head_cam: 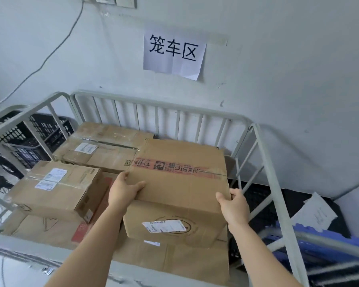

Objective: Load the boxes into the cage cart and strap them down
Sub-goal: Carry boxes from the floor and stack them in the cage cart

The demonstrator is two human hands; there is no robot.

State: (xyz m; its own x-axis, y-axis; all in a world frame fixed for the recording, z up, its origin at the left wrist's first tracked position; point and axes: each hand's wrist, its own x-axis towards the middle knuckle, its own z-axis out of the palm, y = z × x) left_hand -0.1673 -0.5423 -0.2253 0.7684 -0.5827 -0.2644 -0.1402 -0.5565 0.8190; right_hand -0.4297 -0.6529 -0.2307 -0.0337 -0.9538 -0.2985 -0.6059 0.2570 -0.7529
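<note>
A large cardboard box (180, 183) with red printed tape across its top sits inside the grey metal cage cart (263, 154), on top of other boxes. My left hand (122, 190) grips its near left top edge, thumb lying on the lid. My right hand (234, 206) grips the near right corner. A smaller labelled box (58, 187) lies at the cart's left, and a long taped box (100, 148) lies at the back left. A flat box with red print (56, 230) is underneath. No strap is in view.
The cart stands against a pale wall bearing a paper sign (173, 52). Black plastic crates (29, 137) stand left of the cart. Blue items and a loose sheet of paper (315, 212) lie on the floor to the right.
</note>
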